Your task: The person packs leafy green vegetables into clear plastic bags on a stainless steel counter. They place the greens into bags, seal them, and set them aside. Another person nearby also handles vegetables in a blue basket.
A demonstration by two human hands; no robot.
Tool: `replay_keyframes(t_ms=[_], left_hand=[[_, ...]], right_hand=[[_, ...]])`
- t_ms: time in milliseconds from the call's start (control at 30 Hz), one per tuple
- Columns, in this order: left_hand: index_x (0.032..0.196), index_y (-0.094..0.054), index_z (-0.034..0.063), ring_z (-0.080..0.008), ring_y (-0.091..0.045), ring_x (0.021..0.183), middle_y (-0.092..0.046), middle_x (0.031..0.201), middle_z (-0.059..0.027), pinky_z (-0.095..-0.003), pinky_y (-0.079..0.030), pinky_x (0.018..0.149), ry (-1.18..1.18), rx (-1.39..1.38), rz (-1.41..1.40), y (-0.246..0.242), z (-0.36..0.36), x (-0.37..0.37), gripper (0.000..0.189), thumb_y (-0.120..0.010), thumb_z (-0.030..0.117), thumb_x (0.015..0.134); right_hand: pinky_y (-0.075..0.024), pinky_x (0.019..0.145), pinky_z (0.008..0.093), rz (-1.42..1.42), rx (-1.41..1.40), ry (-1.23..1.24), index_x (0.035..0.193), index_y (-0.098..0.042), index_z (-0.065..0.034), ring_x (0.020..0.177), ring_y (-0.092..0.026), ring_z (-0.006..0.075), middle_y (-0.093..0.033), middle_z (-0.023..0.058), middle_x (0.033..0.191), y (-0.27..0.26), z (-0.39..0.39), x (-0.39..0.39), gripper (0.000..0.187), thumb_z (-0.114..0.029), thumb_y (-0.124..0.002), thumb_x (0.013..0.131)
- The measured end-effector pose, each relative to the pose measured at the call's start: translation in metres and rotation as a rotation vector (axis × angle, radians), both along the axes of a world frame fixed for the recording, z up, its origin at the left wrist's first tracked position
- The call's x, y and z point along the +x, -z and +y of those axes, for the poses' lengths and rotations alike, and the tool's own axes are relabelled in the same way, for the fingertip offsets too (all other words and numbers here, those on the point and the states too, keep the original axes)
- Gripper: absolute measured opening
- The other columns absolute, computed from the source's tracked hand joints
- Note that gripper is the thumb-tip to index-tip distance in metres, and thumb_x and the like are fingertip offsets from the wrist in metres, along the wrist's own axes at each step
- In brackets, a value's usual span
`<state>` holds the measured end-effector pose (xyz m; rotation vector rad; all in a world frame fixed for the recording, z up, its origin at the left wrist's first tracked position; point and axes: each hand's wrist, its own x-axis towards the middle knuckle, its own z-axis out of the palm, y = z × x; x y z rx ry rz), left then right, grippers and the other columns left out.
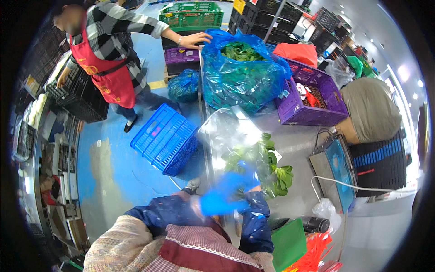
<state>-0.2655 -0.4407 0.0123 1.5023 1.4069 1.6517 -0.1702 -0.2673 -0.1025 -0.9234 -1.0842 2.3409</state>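
Both of my hands wear blue gloves and are blurred by motion. My left hand is low at the front edge of the metal table, in front of my apron. My right hand is just beyond it, against the lower part of a clear plastic bag. The blur hides how its fingers are set. Leafy greens lie on the table to the right of the hand, and more show through the bag. A large blue plastic bag, full of leafy greens, stands at the far end of the table.
A purple crate holds small brown items. On the right is a metal device with a white cable. A blue crate stands left of the table. A co-worker in a red apron touches the blue bag. A green board lies near me.
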Motion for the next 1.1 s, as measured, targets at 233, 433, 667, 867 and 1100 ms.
replay_keyframes(t_ms=[233,433,667,867,1100], left_hand=[[0.123,-0.065,-0.0002,-0.0181,-0.065,0.103,-0.071,0.11,-0.0135,-0.0319,-0.05,0.093,0.158,-0.659,-0.336,0.106,-0.011,-0.064,0.041,-0.067,0.028,0.094],[0.113,-0.07,0.0,-0.0129,-0.062,0.089,-0.072,0.094,-0.0073,-0.0323,-0.05,0.083,0.103,-0.69,-0.41,0.131,-0.014,-0.107,0.032,-0.059,0.027,0.1],[0.115,-0.07,0.0059,-0.015,-0.065,0.095,-0.073,0.106,-0.0092,-0.033,-0.05,0.087,0.279,-0.983,-0.483,0.11,-0.048,-0.15,0.035,-0.059,0.035,0.099],[0.124,-0.062,0.0006,-0.0178,-0.065,0.094,-0.07,0.108,-0.0101,-0.0322,-0.051,0.088,-0.199,-0.537,-0.443,0.128,0.027,-0.231,0.047,-0.064,0.038,0.096],[0.09,-0.068,0.0013,-0.0117,-0.059,0.073,-0.066,0.08,-0.0049,-0.0303,-0.047,0.066,-0.375,-0.522,-0.359,0.152,0.136,-0.234,0.025,-0.069,0.027,0.091]], right_hand=[[-0.0525,0.087,0.0361,0.039,-0.287,0.047,0.125,-0.061,-0.0048,0.102,-0.063,0.0214,-0.066,0.0107,0.113,0.017,0.015,-0.081,0.039,-0.024,-0.062,0.091],[-0.053,0.082,0.0369,0.036,-0.315,0.018,0.115,-0.065,-0.0121,0.094,-0.064,0.0224,-0.067,0.008,0.105,0.034,0.061,-0.161,0.029,-0.028,-0.064,0.09],[-0.0536,0.077,0.0363,-0.194,0.094,0.321,0.113,-0.066,-0.0037,0.087,-0.065,0.0248,-0.068,0.007,0.099,0.08,0.112,-0.197,0.033,-0.024,-0.069,0.087],[-0.0522,0.079,0.0356,-0.45,0.636,0.075,0.119,-0.065,-0.0041,0.088,-0.066,0.0222,-0.071,0.0111,0.1,0.099,0.104,-0.225,0.047,-0.019,-0.077,0.077],[-0.0517,0.074,0.0391,-0.976,1.023,-0.062,0.108,-0.068,-0.0023,0.083,-0.066,0.0255,-0.071,0.0127,0.093,0.12,0.132,-0.235,0.038,-0.021,-0.076,0.077]])
